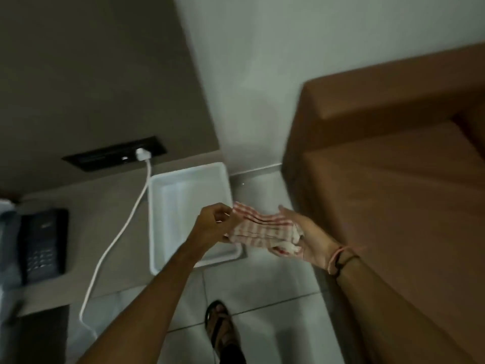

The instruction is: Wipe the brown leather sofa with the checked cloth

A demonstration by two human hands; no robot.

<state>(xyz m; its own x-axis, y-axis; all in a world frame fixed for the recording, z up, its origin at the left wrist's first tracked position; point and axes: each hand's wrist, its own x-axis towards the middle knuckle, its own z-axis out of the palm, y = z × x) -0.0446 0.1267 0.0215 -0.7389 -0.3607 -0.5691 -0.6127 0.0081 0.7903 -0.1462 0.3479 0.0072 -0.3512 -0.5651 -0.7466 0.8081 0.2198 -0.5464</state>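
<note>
The checked cloth [262, 231], red and white and folded, hangs between both hands over the floor. My left hand [211, 223] pinches its left edge, just over the near corner of a white tray. My right hand [309, 237] lies palm up under the cloth's right end and holds it. The brown leather sofa [393, 185] fills the right side, its armrest close to my right hand. Neither hand touches the sofa.
A white rectangular tray [168, 203] sits on a grey shelf [105, 219] at the left. A white cable [118, 232] runs from a wall socket [115, 156] down across the shelf. A black phone [43, 243] lies farther left. My sandalled foot [220, 327] stands on the tiled floor.
</note>
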